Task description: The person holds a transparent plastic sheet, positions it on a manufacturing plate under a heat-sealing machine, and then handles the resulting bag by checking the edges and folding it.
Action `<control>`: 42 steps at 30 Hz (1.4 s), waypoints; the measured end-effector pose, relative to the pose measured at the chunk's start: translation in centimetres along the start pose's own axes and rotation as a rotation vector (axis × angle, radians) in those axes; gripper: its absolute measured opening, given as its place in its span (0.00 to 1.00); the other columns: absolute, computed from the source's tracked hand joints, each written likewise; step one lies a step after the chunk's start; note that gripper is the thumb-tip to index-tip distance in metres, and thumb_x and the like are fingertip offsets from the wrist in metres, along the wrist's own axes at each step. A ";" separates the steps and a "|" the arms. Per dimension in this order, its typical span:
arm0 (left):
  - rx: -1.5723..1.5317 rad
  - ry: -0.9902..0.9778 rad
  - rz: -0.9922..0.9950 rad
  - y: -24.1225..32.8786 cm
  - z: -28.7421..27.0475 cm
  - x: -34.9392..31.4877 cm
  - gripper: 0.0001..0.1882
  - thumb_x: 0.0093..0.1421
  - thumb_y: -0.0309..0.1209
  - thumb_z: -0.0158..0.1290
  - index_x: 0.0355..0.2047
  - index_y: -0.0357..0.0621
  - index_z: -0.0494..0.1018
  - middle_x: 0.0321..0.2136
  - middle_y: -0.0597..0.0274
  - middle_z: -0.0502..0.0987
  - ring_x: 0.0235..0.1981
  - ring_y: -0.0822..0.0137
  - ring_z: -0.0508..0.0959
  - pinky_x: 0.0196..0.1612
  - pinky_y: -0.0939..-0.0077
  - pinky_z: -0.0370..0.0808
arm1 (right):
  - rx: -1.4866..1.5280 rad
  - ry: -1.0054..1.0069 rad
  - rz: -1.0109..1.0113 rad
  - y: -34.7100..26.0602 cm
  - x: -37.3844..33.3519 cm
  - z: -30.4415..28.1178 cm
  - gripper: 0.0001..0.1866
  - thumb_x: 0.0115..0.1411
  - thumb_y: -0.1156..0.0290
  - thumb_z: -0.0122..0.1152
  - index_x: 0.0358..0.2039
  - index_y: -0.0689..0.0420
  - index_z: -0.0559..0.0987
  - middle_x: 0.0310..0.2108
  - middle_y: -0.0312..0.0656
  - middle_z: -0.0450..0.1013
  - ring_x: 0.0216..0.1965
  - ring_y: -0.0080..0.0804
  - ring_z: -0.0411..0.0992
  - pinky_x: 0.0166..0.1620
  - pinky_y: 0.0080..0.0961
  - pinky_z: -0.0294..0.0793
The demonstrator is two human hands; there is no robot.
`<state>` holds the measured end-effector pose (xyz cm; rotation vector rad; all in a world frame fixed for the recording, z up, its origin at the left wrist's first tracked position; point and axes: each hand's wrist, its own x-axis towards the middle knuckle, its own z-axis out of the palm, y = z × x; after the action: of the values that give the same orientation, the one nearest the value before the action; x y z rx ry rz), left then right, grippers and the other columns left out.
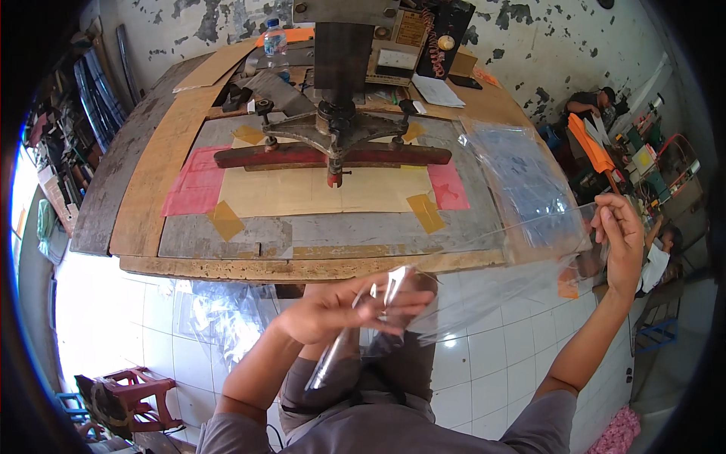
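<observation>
A large clear plastic sheet point(484, 291) stretches between my hands in front of the table's near edge. My right hand point(622, 236), raised at the right, pinches its far end between thumb and fingers. Over my lap, my left hand point(352, 309) grips the other end, where the film curls over the fingers and reflects light. Behind the sheet stands a press point(336, 125) with a red bar point(333, 157) above a cream board point(318, 193). Pink pieces point(193, 181) flank the board, and yellow-brown tape point(225, 220) lies at its corners.
A stack of clear, bluish plastic sheets point(522, 178) lies on the table's right side. At the back are a water bottle point(274, 39) and papers point(439, 91). More plastic point(227, 314) hangs below the front edge. A red stool point(147, 397) stands lower left; other people are at right.
</observation>
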<state>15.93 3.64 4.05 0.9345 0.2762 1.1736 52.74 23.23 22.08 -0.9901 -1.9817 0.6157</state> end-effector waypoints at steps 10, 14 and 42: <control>-0.020 0.381 -0.152 -4.2 2.5 0.0 0.26 0.73 0.30 0.49 0.68 0.39 0.59 0.57 0.37 0.76 0.57 0.52 0.79 0.59 0.59 0.77 | 0.019 -0.099 -0.075 -0.4 -0.4 1.0 0.12 0.64 0.75 0.61 0.48 0.61 0.80 0.36 0.33 0.73 0.31 0.14 0.66 0.36 0.14 0.64; -0.235 0.334 -0.055 -3.2 0.9 -2.2 0.27 0.74 0.30 0.46 0.69 0.36 0.57 0.56 0.32 0.75 0.57 0.48 0.79 0.56 0.55 0.79 | -0.060 -0.315 -0.016 -2.1 -1.3 0.0 0.18 0.58 0.80 0.64 0.50 0.65 0.78 0.42 0.38 0.73 0.33 0.18 0.69 0.40 0.16 0.68; -0.491 -0.068 -0.007 -6.8 -0.1 -4.2 0.47 0.65 0.50 0.55 0.78 0.58 0.45 0.74 0.29 0.42 0.72 0.32 0.56 0.69 0.41 0.59 | 0.117 -0.007 0.320 7.1 -10.1 -0.3 0.15 0.73 0.61 0.56 0.38 0.62 0.79 0.16 0.30 0.64 0.16 0.13 0.58 0.21 0.15 0.59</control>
<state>18.67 -0.46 -2.20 0.5382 -0.0658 1.1302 59.57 19.04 12.74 -1.2432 -1.7838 0.9000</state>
